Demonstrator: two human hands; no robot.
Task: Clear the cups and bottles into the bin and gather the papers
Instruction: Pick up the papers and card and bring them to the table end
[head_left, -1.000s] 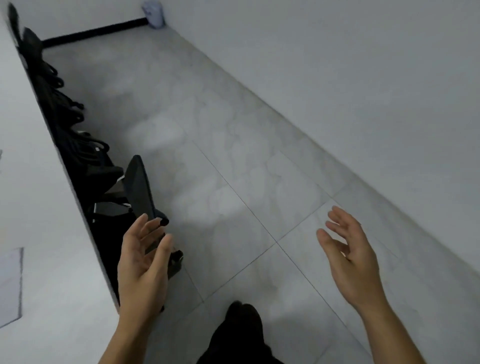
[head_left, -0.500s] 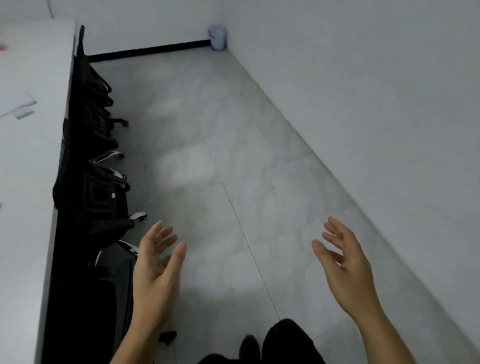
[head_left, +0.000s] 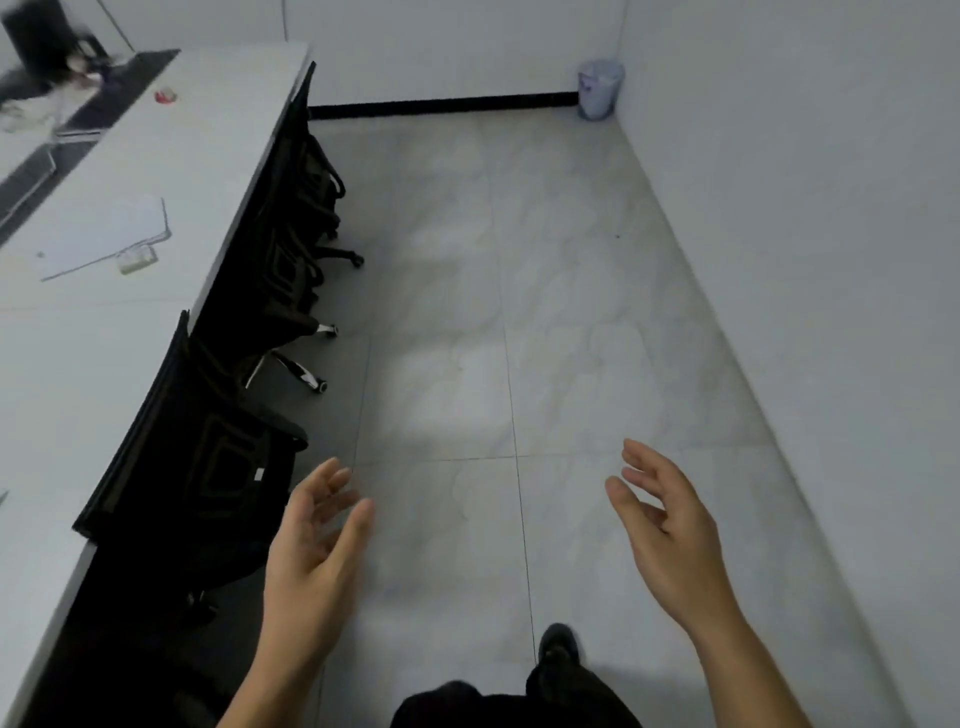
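My left hand (head_left: 317, 540) and my right hand (head_left: 670, 525) hang empty over the grey tiled floor, palms facing each other, fingers spread. A pale bin (head_left: 600, 88) with a liner stands in the far corner where the two walls meet. On the long white table (head_left: 78, 374) at the left lies a stack of white papers (head_left: 111, 234), with a small pale packet (head_left: 136, 258) beside it. Farther along the table sits a small red object (head_left: 165, 95). Blurred dark items lie at the table's far end.
Black office chairs (head_left: 218, 467) are pushed in along the table's right edge, their wheeled bases reaching onto the floor. A white wall (head_left: 805, 260) runs along the right. My dark trousers and a shoe (head_left: 558, 644) show at the bottom.
The view has swung left and up, so more of the table, the papers and the corner bin have come into sight. Both hands stay empty and spread in front of me.
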